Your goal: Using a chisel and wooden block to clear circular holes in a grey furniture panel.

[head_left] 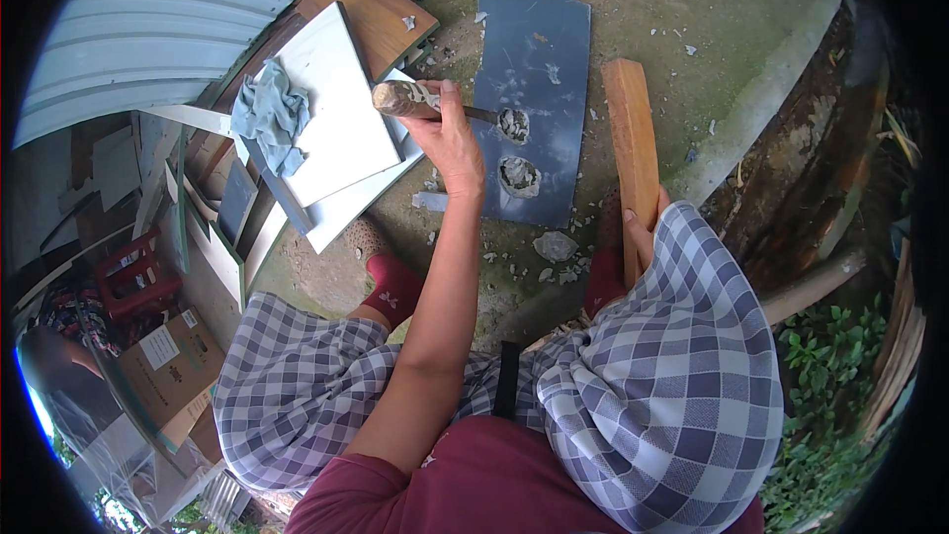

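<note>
Wood-handled trowel [435,104] clamped in our left hand [450,138], long axis left-right, blade tip on the dark tile [539,59] at a mortar blob [513,125]. Right hand [641,232] grips the wooden plank [631,148] just right of the tile.

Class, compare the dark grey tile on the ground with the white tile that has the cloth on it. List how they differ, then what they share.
The dark grey tile lies flat on the ground; the white tile rests on stacked boards. The dark grey tile carries two lumps of grey mortar; the white tile carries a crumpled blue-grey cloth. The trowel in the left hand reaches over the dark tile, not the white one. Both are flat rectangular slabs.
</note>
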Demonstrator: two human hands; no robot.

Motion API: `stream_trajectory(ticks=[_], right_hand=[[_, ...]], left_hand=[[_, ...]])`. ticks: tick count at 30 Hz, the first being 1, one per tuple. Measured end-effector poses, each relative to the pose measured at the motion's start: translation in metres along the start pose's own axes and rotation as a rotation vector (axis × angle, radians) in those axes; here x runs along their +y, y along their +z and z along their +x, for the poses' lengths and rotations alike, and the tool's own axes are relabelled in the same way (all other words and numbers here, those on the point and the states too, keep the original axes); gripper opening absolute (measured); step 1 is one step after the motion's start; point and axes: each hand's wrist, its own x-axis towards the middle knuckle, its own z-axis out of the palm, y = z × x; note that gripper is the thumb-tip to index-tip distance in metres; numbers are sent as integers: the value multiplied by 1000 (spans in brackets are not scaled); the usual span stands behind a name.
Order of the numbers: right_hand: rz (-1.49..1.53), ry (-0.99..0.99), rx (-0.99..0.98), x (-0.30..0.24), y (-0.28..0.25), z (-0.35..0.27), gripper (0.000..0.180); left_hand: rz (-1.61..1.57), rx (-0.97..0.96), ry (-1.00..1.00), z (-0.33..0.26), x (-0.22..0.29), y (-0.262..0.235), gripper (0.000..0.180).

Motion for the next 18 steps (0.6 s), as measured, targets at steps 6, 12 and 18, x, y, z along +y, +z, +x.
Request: stream_trajectory(ticks=[6, 12, 18], right_hand=[[33, 52, -17, 11, 13, -5, 67], [67, -2, 121, 7, 20, -7, 67], [-164, 19, 56, 17, 21, 3, 68]], left_hand=[[-35, 17, -24, 1, 4, 8, 27], [-1, -71, 55, 1, -8, 11, 34], [48, -119, 102, 1, -4, 10, 32]])
